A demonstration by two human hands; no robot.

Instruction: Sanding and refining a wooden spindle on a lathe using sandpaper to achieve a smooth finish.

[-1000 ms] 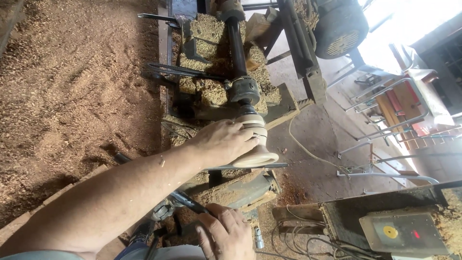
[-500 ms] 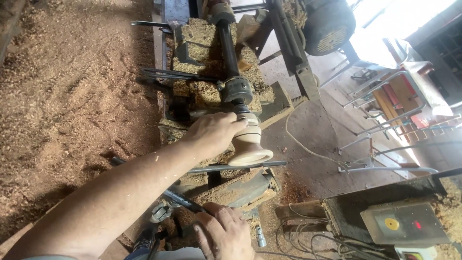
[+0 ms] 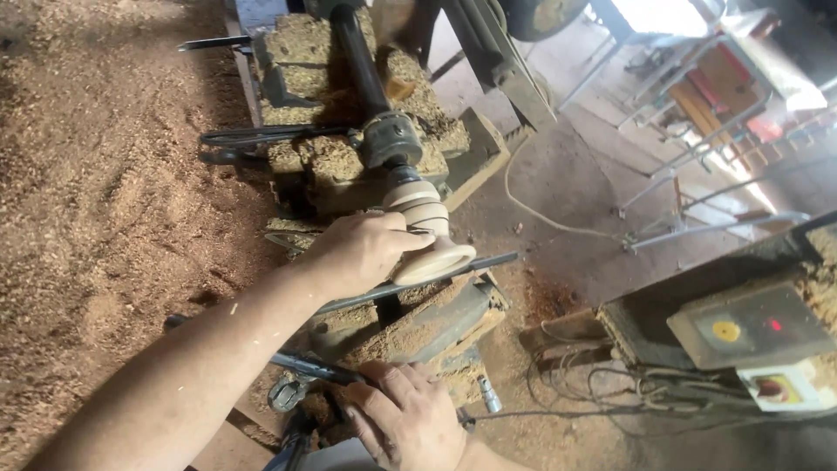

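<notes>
Workpiece: pale turned wooden piece (image 3: 425, 237) with a flared base, mounted on the end of the lathe spindle (image 3: 390, 139), just above the dark metal tool rest bar (image 3: 418, 281).
Left hand: left hand (image 3: 364, 250) lies against the near side of the wooden piece, fingers (image 3: 397, 237) curled close on it and touching; forearm stretches in from the lower left.
Right hand: right hand (image 3: 410, 417) low in the view, palm down on the sawdust-caked lathe bench (image 3: 410, 318), fingers narrow and bent; whether they grip the thin metal rod (image 3: 305, 366) beside them cannot be told.
Lathe: dark shaft (image 3: 356, 52) runs back from the spindle; bed thick with wood shavings.
Floor: sawdust (image 3: 105, 192) heaped to the left; pale cord (image 3: 540, 214) trails across the ground to the right.
Right edge: grey switch box (image 3: 751, 327) with a yellow button and a red light, tangled wires (image 3: 602, 392) beside it.
</notes>
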